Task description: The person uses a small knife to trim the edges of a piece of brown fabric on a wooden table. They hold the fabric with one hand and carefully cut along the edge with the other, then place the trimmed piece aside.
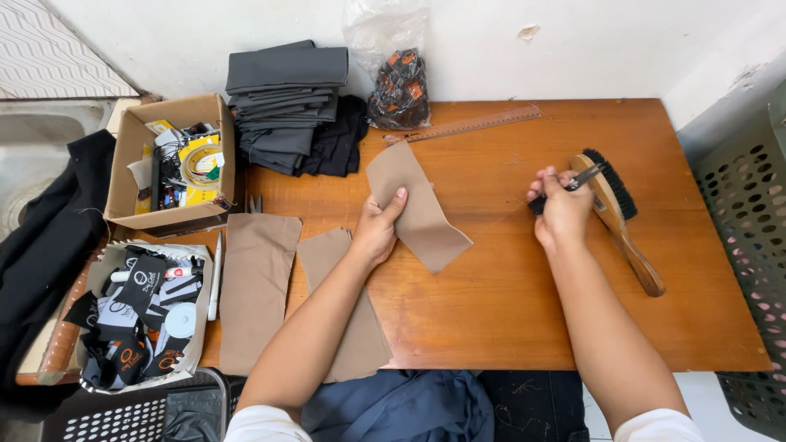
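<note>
While hands hold cloth [417,211], brush [616,209] perhaps touches right hand [562,211].

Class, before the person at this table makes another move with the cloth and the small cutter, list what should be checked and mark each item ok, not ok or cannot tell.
1. Left hand grips the tan fabric piece: ok, thumb over its edge, piece lifted off the table.
2. Right hand holds the thread snips: ok, fist closed round them.
3. Snip blades open or closed: cannot tell, too small.
4. Snips apart from the fabric: ok, clear gap.
5. Wooden brush out of the way: not ok, it lies right beside the right hand.
6. Bare wooden table in front: ok.
</note>
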